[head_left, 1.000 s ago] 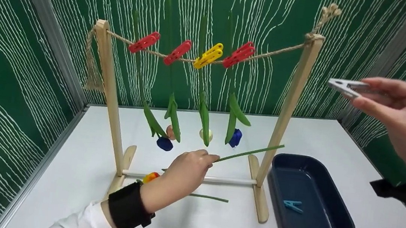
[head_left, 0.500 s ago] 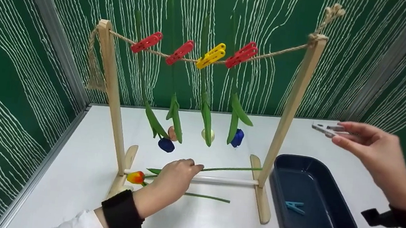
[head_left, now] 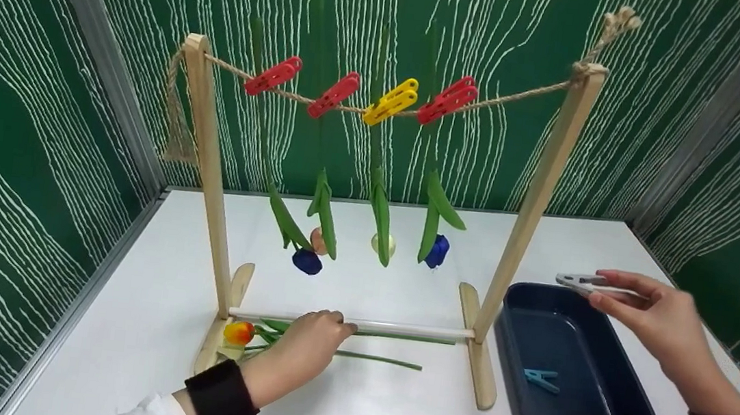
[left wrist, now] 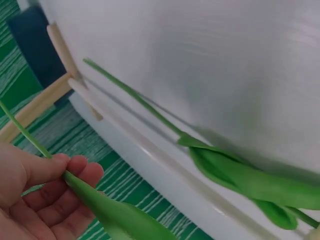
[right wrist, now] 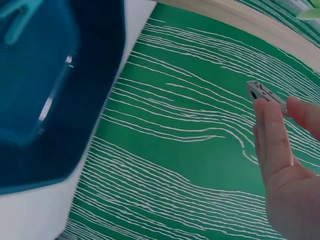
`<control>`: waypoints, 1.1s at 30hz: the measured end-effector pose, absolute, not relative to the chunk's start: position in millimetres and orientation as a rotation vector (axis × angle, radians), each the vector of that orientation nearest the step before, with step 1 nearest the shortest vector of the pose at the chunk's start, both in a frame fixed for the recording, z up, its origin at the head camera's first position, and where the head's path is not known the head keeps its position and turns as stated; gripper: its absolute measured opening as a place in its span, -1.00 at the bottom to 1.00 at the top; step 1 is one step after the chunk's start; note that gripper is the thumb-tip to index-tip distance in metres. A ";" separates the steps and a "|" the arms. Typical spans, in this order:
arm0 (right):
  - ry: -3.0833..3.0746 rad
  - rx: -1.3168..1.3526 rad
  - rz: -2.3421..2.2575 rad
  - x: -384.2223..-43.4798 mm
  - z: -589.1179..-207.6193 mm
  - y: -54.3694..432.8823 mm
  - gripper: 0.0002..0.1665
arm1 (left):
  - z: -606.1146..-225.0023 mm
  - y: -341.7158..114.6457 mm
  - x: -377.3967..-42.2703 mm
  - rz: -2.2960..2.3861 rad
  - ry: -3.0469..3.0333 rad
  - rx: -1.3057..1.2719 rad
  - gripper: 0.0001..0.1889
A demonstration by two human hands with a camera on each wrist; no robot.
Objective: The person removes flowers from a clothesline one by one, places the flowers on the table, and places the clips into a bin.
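My left hand (head_left: 303,348) pinches the stem of an orange-and-yellow tulip (head_left: 238,332) low over the table, by the rack's bottom bar. In the left wrist view, thumb and fingertips meet on the green stem just above its leaf (left wrist: 117,215). A second tulip, pale-flowered, lies on the table beside it, its stem (head_left: 388,361) pointing right. My right hand (head_left: 656,327) holds a grey clothespin (head_left: 575,281) between thumb and fingers, over the back right of the blue tub (head_left: 628,400). In the right wrist view the clothespin (right wrist: 265,92) juts from the fingertips.
A wooden rack (head_left: 539,204) carries a rope (head_left: 515,101). Several tulips hang upside down from it by red clothespins (head_left: 448,100) and a yellow clothespin (head_left: 391,102). One turquoise clothespin (head_left: 542,380) lies in the tub. Green, white-streaked walls (head_left: 39,152) enclose the table.
My left hand has lowered the orange-and-yellow tulip toward the table, its stem now nearly level. My right hand has come down toward the tub with the grey clothespin.
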State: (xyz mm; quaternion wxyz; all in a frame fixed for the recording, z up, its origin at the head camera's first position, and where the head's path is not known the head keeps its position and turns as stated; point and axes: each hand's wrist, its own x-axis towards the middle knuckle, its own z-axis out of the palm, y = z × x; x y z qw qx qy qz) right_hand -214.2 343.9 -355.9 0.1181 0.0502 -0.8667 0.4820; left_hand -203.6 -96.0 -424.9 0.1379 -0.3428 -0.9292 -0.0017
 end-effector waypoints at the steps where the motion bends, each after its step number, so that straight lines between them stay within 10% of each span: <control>1: -2.543 0.147 1.395 -213.2 -361.0 344.1 -0.45 | -427.8 -97.3 -204.7 0.001 -2.694 -0.991 -0.68; 33: -3.127 0.471 0.911 -200.6 -459.0 352.6 -0.57 | -482.9 -112.6 -214.9 0.130 -2.704 -0.926 -0.84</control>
